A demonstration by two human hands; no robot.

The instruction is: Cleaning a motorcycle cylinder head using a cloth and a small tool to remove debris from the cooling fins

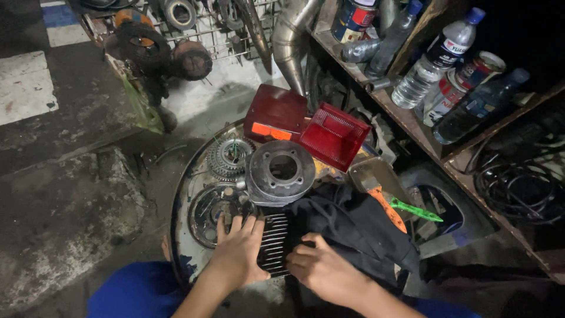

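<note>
Two hands: left hand [238, 250], right hand [321, 268]. One finned cylinder head [274, 244]. One engine cylinder [279, 172]. Two red tail-light lenses [333, 135]. One sprocket [229, 158]. One brush [379, 188]. About four plastic bottles [432, 59].

**Dim workshop, light pooled at the middle**

My view is dim overall. Light falls from above onto the centre, brightening the red lamp lenses [318, 126] and my hands. The shelf's [412, 126] recess at upper right sinks into black. The plastic bottles [432, 59] catch small glints. Edges darken and bend slightly; fine detail looks soft and grainy.
</note>
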